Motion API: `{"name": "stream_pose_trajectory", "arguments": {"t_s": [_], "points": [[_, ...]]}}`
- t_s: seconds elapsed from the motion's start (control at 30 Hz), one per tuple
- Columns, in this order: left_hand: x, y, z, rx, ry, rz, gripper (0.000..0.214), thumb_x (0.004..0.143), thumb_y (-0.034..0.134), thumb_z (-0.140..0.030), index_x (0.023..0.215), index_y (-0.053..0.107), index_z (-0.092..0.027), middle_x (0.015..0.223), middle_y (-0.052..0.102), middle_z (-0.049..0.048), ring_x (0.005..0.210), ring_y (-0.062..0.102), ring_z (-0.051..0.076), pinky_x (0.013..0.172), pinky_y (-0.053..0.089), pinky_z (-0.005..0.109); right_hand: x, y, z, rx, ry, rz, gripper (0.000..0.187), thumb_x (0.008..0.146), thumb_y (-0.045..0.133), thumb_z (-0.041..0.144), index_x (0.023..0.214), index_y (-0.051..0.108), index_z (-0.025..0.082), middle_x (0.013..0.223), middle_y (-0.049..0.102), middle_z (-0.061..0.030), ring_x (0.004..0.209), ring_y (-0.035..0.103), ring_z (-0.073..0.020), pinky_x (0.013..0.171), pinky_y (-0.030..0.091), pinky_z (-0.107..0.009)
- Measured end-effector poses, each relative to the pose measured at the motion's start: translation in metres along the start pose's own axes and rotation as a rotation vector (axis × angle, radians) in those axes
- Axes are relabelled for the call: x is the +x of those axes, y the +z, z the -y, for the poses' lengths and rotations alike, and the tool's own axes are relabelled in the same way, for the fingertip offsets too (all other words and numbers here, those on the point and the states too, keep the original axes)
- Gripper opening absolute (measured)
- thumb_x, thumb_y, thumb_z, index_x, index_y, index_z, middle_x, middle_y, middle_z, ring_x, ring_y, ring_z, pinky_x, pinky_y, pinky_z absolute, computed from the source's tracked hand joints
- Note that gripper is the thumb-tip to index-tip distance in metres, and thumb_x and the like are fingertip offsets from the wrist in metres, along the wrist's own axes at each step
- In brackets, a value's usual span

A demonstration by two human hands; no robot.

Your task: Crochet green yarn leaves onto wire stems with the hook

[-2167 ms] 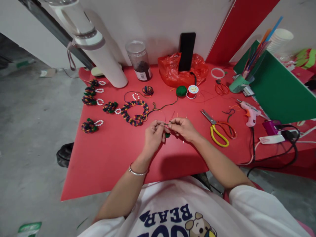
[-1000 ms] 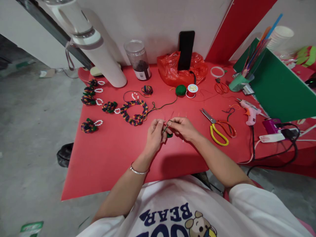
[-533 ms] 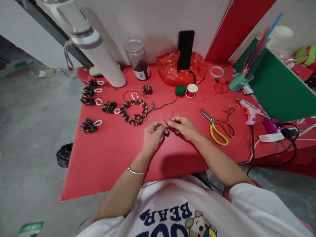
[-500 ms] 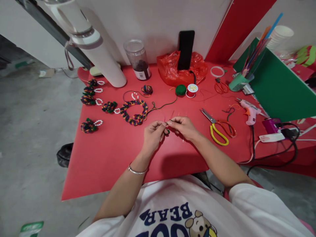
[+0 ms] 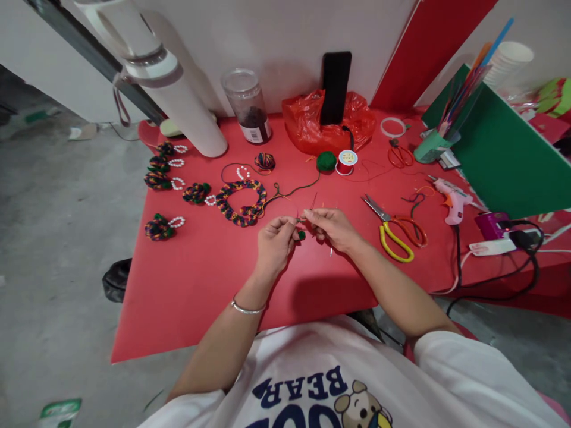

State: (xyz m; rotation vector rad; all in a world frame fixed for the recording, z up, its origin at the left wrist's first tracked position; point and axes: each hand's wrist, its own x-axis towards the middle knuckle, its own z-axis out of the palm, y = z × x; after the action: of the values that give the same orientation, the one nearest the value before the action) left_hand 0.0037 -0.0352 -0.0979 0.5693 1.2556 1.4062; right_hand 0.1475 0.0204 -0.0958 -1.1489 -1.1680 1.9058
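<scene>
My left hand point(image 5: 275, 242) is closed in a pinch on a small green yarn piece point(image 5: 301, 235), mostly hidden by the fingers. Close beside it, my right hand point(image 5: 333, 228) pinches a slender needle-like tool point(image 5: 331, 252); its silvery end shows below the hand, but its exact kind is unclear. A short strand of dark yarn spans the two sets of fingertips. Just left of the hands lies a multicoloured crocheted ring point(image 5: 241, 222) with a loose orange strand. Behind them are a green yarn ball point(image 5: 326, 161) and a spool of red thread point(image 5: 347, 161).
Several yarn flowers with bead loops point(image 5: 159, 227) line the red table's point(image 5: 187, 303) left side. Scissors point(image 5: 396, 242), a pink glue gun point(image 5: 454, 201) and a power strip point(image 5: 495, 246) lie right. A white bottle point(image 5: 191, 113), a jar point(image 5: 253, 116) and a phone point(image 5: 335, 89) stand behind.
My hands have drawn slightly apart, so more of the strand between the fingertips shows. The right fingers have shifted a little; the green piece stays at my left fingers.
</scene>
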Motion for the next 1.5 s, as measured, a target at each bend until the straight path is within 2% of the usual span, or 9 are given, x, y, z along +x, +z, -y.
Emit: {"name": "stream_pose_trajectory", "arguments": {"t_s": [0.13,0.3,0.53,0.6,0.73,0.93,1.1,1.23,1.5], "points": [[-0.001,-0.002,0.004,0.16,0.069,0.038,0.026,0.075,0.078,-0.039,0.079,0.069,-0.015,0.053,0.061,-0.002,0.047,0.055,0.01,0.049,0.047,0.022,-0.004,-0.001,0.0,-0.16,-0.076,0.03,0.036,0.079,0.077,0.053,0.076,0.069,0.018,0.053,0.045,0.0071,0.047,0.035,-0.0075,0.046,0.027,-0.024],[-0.003,-0.003,0.0,0.221,-0.048,0.164,0.027,0.073,0.08,-0.04,0.072,0.068,-0.016,0.049,0.058,-0.0021,0.044,0.051,0.009,0.047,0.044,0.023,-0.002,-0.003,-0.005,-0.312,-0.227,-0.03,0.034,0.083,0.071,0.047,0.068,0.06,0.019,0.062,0.05,0.0044,0.058,0.042,-0.009,0.056,0.034,-0.024],[-0.003,0.001,-0.004,0.048,-0.083,0.098,0.031,0.064,0.086,-0.04,0.073,0.068,-0.016,0.046,0.056,-0.004,0.036,0.037,0.005,0.039,0.031,0.019,0.005,-0.004,-0.007,-0.029,-0.073,-0.112,0.042,0.082,0.071,0.061,0.08,0.063,0.02,0.055,0.047,0.0074,0.042,0.037,-0.0064,0.042,0.028,-0.023],[-0.003,0.002,-0.004,0.011,-0.068,0.07,0.032,0.063,0.086,-0.039,0.073,0.067,-0.015,0.046,0.056,-0.0038,0.036,0.038,0.005,0.038,0.03,0.019,0.005,-0.005,-0.004,0.002,-0.041,-0.077,0.047,0.08,0.071,0.065,0.08,0.066,0.018,0.056,0.048,0.0072,0.041,0.037,-0.0056,0.041,0.029,-0.022],[-0.001,0.002,-0.002,-0.02,-0.055,0.03,0.033,0.063,0.086,-0.038,0.073,0.067,-0.014,0.047,0.058,-0.0035,0.033,0.035,0.003,0.034,0.021,0.018,-0.002,-0.004,0.0,-0.087,-0.019,0.088,0.038,0.079,0.077,0.054,0.081,0.069,0.017,0.052,0.048,0.0079,0.042,0.038,-0.0055,0.04,0.027,-0.021],[0.001,0.001,-0.002,-0.054,-0.045,-0.013,0.031,0.064,0.084,-0.036,0.076,0.066,-0.014,0.049,0.059,-0.0038,0.03,0.031,0.002,0.031,0.018,0.018,-0.007,-0.001,0.003,-0.118,-0.019,0.068,0.024,0.081,0.072,0.04,0.073,0.065,0.018,0.046,0.044,0.0095,0.04,0.034,-0.0052,0.04,0.023,-0.02],[0.0,0.002,-0.004,-0.074,-0.045,-0.018,0.031,0.065,0.084,-0.036,0.076,0.064,-0.015,0.05,0.059,-0.0044,0.029,0.03,0.002,0.03,0.018,0.017,-0.004,-0.003,0.002,-0.138,0.036,0.1,0.019,0.077,0.073,0.035,0.079,0.069,0.017,0.05,0.05,0.0075,0.04,0.036,-0.0051,0.039,0.024,-0.02],[0.0,0.002,-0.003,-0.05,-0.047,0.003,0.031,0.067,0.084,-0.037,0.076,0.065,-0.015,0.049,0.059,-0.0045,0.029,0.031,0.003,0.03,0.02,0.018,-0.003,-0.005,0.001,-0.069,0.035,0.089,0.033,0.079,0.074,0.042,0.098,0.074,0.016,0.052,0.048,0.0089,0.039,0.032,-0.0049,0.039,0.023,-0.02],[-0.003,0.007,-0.002,-0.02,-0.076,0.01,0.029,0.061,0.086,-0.033,0.073,0.068,-0.014,0.045,0.056,-0.0032,0.039,0.05,0.008,0.038,0.038,0.019,-0.004,-0.001,0.003,-0.101,-0.08,0.022,0.034,0.078,0.077,0.045,0.069,0.058,0.018,0.053,0.045,0.009,0.043,0.031,-0.0034,0.041,0.02,-0.02]]}}
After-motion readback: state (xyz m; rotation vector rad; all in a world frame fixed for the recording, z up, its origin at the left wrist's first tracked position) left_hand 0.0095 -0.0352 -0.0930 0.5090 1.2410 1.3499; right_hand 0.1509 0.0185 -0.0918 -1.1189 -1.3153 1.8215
